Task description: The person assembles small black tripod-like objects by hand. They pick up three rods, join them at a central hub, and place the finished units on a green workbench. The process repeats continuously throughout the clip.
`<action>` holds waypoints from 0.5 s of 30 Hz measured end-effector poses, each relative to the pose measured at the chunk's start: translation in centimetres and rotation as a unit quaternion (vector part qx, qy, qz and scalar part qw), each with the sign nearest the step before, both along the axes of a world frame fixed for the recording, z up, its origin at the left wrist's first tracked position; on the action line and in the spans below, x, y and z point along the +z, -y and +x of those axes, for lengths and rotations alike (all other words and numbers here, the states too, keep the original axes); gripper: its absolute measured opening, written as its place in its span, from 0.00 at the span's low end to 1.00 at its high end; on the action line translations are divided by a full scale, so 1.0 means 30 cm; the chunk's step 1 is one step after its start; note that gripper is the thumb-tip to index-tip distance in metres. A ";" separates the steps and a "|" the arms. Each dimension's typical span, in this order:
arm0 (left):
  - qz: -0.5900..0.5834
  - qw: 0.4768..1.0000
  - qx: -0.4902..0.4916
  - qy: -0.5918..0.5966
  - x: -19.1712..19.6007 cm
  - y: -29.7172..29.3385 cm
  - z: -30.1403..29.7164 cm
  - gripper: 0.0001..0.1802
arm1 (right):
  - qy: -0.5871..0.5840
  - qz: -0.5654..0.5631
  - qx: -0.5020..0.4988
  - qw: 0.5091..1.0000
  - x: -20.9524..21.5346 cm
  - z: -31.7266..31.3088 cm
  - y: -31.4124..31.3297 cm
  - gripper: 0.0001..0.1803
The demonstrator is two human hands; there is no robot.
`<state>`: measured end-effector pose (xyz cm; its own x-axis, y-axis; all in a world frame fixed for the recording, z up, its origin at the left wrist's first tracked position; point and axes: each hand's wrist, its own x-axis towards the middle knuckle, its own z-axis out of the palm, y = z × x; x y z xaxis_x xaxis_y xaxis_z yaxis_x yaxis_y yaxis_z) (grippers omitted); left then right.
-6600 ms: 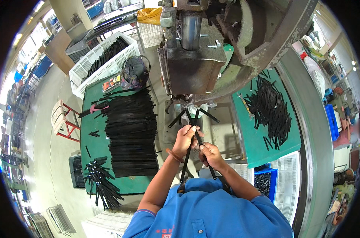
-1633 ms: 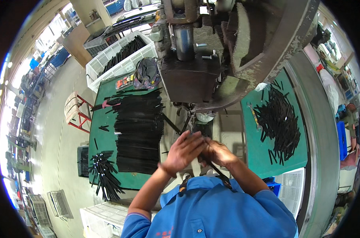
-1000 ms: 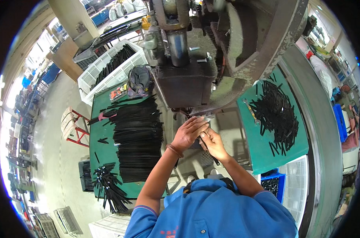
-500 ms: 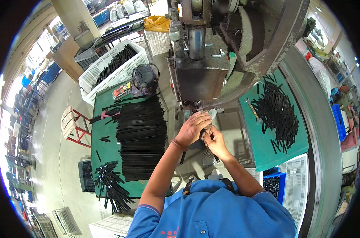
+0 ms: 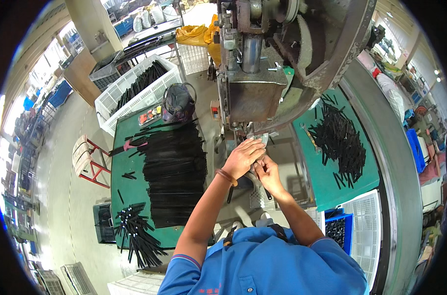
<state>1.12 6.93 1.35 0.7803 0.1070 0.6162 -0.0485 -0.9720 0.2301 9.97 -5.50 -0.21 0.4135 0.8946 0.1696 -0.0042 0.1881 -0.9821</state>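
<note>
Both hands are close together under the head of a heavy metal press (image 5: 255, 98). My left hand (image 5: 245, 156) reaches in with its fingers bent forward and held together, covering whatever lies beneath them; a brown bracelet circles that wrist. Just right of it and slightly nearer, my right hand (image 5: 267, 173) pinches a dark strip, most of which is hidden between the hands. A small pale, clear-looking piece (image 5: 263, 138) shows beyond the left fingertips, at the press tooling.
Long black strips (image 5: 174, 172) lie in rows on the green table (image 5: 127, 187) at left, near a dark bag (image 5: 178, 104). Short black pieces (image 5: 341, 140) and a wrench (image 5: 310, 137) lie on the right green table (image 5: 326, 194). A blue bin (image 5: 349, 233) stands nearer.
The view has shifted a little, so the press looks slightly farther right against the background. Both hands stay together under the press, with only small finger movement.
</note>
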 end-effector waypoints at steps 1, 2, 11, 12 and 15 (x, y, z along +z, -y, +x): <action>-0.005 1.000 0.000 0.001 0.003 0.004 0.000 0.19 | -0.008 -0.004 0.002 1.000 0.007 0.002 0.004 0.04; -0.009 1.000 0.001 0.001 0.008 0.009 -0.007 0.19 | -0.016 -0.008 0.004 1.000 0.010 0.004 0.007 0.04; -0.122 0.983 0.129 0.038 0.096 0.094 -0.115 0.27 | -0.066 -0.028 -0.024 0.997 -0.065 -0.013 0.016 0.16; -0.175 0.966 0.179 0.061 0.094 0.121 -0.148 0.28 | -0.040 -0.041 -0.022 0.998 -0.066 -0.006 0.025 0.18; -0.590 0.788 0.174 0.011 -0.268 0.132 -0.275 0.25 | 0.003 -0.069 0.022 0.997 -0.055 -0.019 0.017 0.22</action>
